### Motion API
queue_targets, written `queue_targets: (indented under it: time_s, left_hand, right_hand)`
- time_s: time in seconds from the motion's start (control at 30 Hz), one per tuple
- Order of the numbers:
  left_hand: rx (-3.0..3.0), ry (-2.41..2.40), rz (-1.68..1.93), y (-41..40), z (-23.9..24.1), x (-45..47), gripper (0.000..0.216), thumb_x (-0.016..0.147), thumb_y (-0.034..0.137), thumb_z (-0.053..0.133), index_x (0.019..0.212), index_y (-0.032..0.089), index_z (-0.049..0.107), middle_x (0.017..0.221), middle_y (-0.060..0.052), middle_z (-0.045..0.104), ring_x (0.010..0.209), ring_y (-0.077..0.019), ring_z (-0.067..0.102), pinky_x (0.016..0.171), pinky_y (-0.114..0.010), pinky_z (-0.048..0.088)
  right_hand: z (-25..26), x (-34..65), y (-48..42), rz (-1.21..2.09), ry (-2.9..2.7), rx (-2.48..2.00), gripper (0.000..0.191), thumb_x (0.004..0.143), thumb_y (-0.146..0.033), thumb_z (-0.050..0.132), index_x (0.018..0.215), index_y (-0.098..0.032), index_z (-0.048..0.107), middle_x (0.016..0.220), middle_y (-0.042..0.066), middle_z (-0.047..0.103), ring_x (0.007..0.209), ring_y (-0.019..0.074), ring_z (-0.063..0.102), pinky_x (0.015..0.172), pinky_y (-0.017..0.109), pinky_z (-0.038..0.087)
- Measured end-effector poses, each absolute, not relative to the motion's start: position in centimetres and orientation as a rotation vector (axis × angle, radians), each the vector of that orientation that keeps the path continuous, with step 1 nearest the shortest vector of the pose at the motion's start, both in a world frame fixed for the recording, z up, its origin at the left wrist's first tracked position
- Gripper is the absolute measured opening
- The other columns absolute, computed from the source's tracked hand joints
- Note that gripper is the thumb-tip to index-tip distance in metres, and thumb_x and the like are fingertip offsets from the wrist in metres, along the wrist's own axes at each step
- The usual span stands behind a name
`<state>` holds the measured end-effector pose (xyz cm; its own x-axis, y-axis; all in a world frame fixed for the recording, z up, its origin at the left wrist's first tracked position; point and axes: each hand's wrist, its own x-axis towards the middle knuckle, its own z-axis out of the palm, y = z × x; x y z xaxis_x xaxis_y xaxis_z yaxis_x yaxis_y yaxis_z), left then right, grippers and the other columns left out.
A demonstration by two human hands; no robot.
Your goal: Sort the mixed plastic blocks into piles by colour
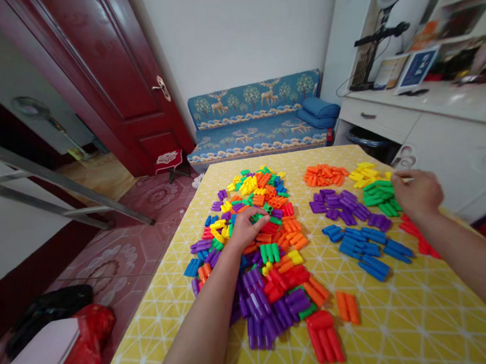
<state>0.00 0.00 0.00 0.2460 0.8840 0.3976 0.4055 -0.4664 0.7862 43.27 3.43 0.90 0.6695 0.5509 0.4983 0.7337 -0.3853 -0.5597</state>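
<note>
Partly curled fingers are presented by the right hand (420, 193) beside the green group (379, 195), with yellow visible at the fingertips. Spread fingers of the left hand (248, 226) are lowered onto the mixed pile (256, 302); because the pieces are small and partly covered, it cannot be told whether one is gripped by either hand.

The mixed pile of plastic pieces is located left of centre on the table; purple, red, orange, green, yellow and blue are intermingled. To its right, pieces are grouped by colour: the orange group (326, 174) and yellow group (364, 173) are placed at the far side, the purple group (343, 206) and green group nearer, and the blue group (360, 244) nearest. Red pieces (409, 228) are partly covered by the right forearm.

All pieces are supported by a yellow patterned tablecloth (392, 337). Beyond it, a blue sofa (252, 132) is positioned against the wall, flanked by a dark red door (108, 64) and a white cabinet (450, 147).
</note>
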Motion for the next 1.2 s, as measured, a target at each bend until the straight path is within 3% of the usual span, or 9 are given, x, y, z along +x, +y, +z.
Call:
queue_targets:
  time_s: [0.1,0.3,0.5,0.67,0.9,1.2]
  left_hand:
    - [1.984,1.152,1.145,0.0,0.0,0.0,0.026,0.086,0.037,0.056,0.088,0.016,0.070,0.090,-0.006,0.071,0.088,-0.0188,0.065,0.083,-0.030,0.049]
    - [2.052,1.051,1.095,-0.5,0.7,-0.3,0.021,0.081,0.025,0.056,0.095,0.017,0.069,0.098,-0.006,0.070,0.096,-0.0200,0.063,0.090,-0.031,0.047]
    - [2.026,1.007,1.055,-0.6,0.9,-0.6,0.045,0.068,0.009,0.039,0.103,0.016,0.068,0.104,-0.004,0.069,0.100,-0.0197,0.061,0.093,-0.031,0.045]
    - [1.996,1.018,1.095,-0.4,0.4,-0.5,0.047,0.070,0.005,0.038,0.104,0.017,0.068,0.104,-0.003,0.070,0.098,-0.0178,0.062,0.091,-0.030,0.046]
    - [1.952,0.950,1.078,-0.5,0.0,-0.4,0.027,0.085,0.022,0.053,0.106,0.017,0.069,0.103,-0.007,0.071,0.093,-0.0190,0.065,0.085,-0.030,0.049]
    - [1.955,0.992,1.098,-0.4,0.0,-0.1,0.027,0.086,0.035,0.059,0.101,0.017,0.071,0.097,-0.007,0.072,0.088,-0.0188,0.065,0.081,-0.029,0.050]
  right_hand:
    - [1.9,37.6,2.0,-0.224,-1.190,-1.680,0.022,0.079,-0.025,0.062,0.096,-0.015,0.072,0.099,0.013,0.066,0.070,0.0147,0.056,0.069,0.030,0.041]
    - [0.2,23.6,-2.9,0.385,-1.615,-1.154,0.014,0.083,-0.026,0.057,0.091,-0.020,0.067,0.098,0.006,0.064,0.088,0.0182,0.060,0.077,0.031,0.049]
    - [-1.5,18.0,-5.4,0.618,-1.877,-0.951,0.028,0.083,-0.022,0.060,0.110,-0.025,0.065,0.117,0.006,0.058,0.111,0.0206,0.055,0.099,0.039,0.042]
    - [-1.9,18.4,-5.3,0.609,-1.968,-0.929,0.032,0.084,-0.026,0.061,0.115,-0.029,0.065,0.127,0.006,0.054,0.119,0.0226,0.051,0.103,0.043,0.039]
    - [-2.6,18.5,-5.1,0.578,-1.971,-0.982,0.038,0.084,-0.029,0.062,0.122,-0.027,0.062,0.131,0.009,0.052,0.123,0.0251,0.048,0.104,0.046,0.038]
    - [-2.4,18.4,-5.1,0.646,-1.883,-0.983,0.031,0.084,-0.026,0.060,0.114,-0.026,0.066,0.121,0.007,0.058,0.117,0.0226,0.052,0.102,0.042,0.040]
